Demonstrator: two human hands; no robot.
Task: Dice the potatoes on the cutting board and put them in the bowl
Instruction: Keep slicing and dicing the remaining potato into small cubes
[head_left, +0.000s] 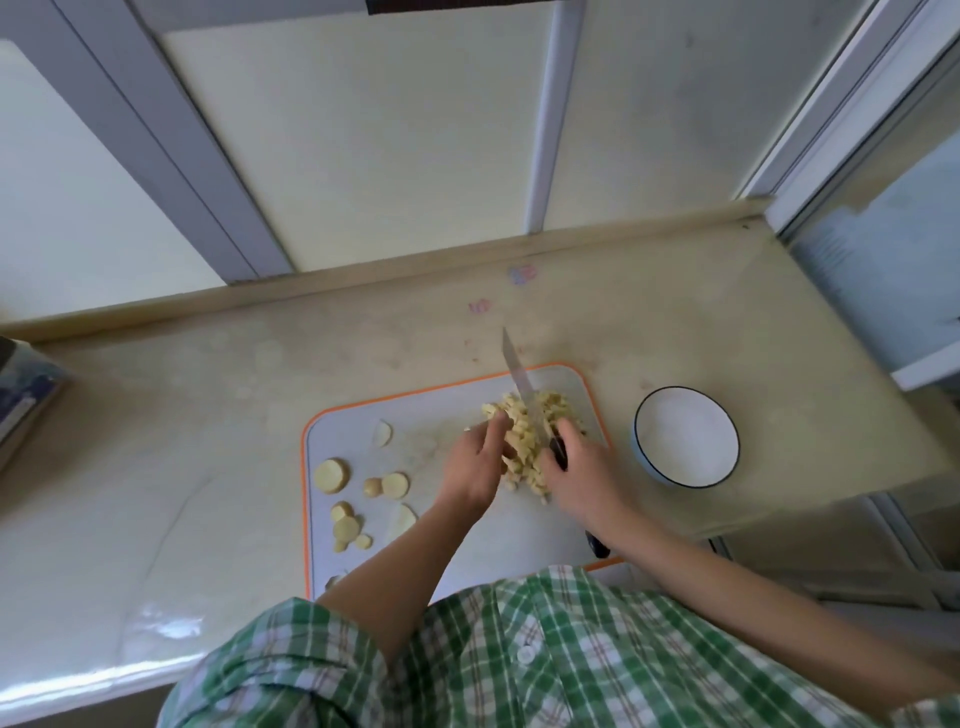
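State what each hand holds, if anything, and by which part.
The right hand grips the knife by its dark handle. The left hand touches the diced potato pile; whether it grips any cannot be told.

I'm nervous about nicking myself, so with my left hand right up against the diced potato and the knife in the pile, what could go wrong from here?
1. The left hand touches the diced pile right beside the knife; a slip could catch a finger.
2. The pile sits close to the far right rim of the cutting board, so pieces may scatter onto the counter.
3. The bowl stands off the board, so dice could drop during transfer.
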